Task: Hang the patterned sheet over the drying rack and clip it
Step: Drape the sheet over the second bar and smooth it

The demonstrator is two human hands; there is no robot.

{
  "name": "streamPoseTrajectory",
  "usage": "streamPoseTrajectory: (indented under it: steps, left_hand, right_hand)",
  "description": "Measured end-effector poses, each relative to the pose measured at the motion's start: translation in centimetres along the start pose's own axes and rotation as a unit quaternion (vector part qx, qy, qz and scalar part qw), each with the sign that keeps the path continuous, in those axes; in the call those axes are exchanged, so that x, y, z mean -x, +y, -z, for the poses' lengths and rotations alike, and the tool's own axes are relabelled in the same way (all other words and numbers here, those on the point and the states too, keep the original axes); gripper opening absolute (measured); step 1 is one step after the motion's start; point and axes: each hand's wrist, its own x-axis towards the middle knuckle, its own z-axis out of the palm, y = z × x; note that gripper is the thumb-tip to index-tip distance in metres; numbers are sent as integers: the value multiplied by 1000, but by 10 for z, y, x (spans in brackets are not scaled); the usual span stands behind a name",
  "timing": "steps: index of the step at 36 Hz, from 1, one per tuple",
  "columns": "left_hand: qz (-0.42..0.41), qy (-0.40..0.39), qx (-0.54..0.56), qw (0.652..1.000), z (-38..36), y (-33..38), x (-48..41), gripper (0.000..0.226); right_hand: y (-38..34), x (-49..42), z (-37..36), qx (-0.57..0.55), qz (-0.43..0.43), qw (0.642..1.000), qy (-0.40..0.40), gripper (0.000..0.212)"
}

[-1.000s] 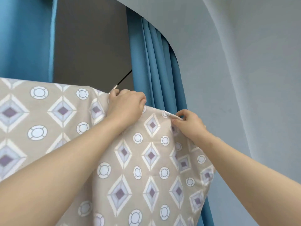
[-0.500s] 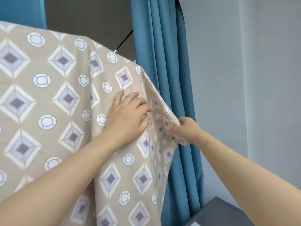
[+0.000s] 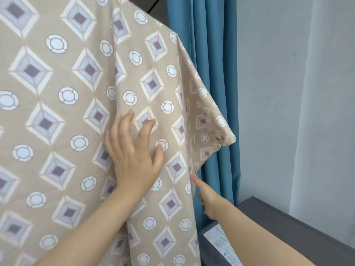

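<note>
Beige cotton lay under the spread fingers (image 3: 125, 125) of the left hand (image 3: 134, 156), pressed flat, gripping nothing. At four o'clock, the right hand (image 3: 208, 202) held nothing, its forefinger (image 3: 195, 179) out, touching the hem (image 3: 189, 164). The patterned sheet (image 3: 57, 93) hung over a rack hidden beneath it, one corner (image 3: 226, 139) flaring at two o'clock toward the blue curtain (image 3: 211, 73). Smoothing well likely meant stroking downward and outward, evening the drape before clipping.
</note>
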Motion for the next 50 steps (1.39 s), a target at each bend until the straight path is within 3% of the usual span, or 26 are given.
streamPoseTrajectory:
  steps: [3, 6, 10, 12, 15, 17, 21, 24, 29, 34, 44, 50]
  left_hand:
    - [71, -80, 108, 988, 4, -1, 21, 58]
    - [152, -133, 171, 964, 7, -5, 36, 67]
    - [199, -140, 196, 950, 12, -4, 47, 72]
    - [222, -146, 200, 943, 15, 1, 52, 73]
    - [245, -150, 206, 935, 15, 8, 59, 74]
    - [252, -147, 225, 930, 15, 11, 65, 74]
    - [283, -148, 261, 911, 15, 15, 77, 77]
    - [297, -152, 264, 905, 18, 17, 85, 73]
    - [321, -174, 254, 896, 25, 23, 100, 73]
    - [367, -227, 218, 875, 47, 17, 119, 50]
    - [428, -270, 157, 848, 123, -11, 150, 27]
    - [469, -252, 116, 839, 200, -42, 164, 20]
  right_hand:
    - [27, -9, -12, -27, -10, 995, -95, 79]
    - [31, -4, -22, -124, 21, 979, -161, 48]
    - [26, 12, -17, -229, 84, 948, -206, 61]
    - [25, 20, -10, -167, 133, 961, -174, 56]
    - [21, 32, -2, -8, 193, 971, -139, 19]
    - [18, 36, 2, 40, 218, 972, -80, 3]
    - [18, 31, 15, 16, 265, 959, 99, 19]
    - [22, 29, 15, 19, 268, 947, 174, 30]
    - [25, 34, -8, 12, 211, 958, 194, 20]
    - [42, 41, -33, -21, 224, 952, 207, 27]
    - [72, 104, -106, -23, 327, 942, 71, 23]
    - [105, 129, -180, 48, 282, 958, -27, 23]
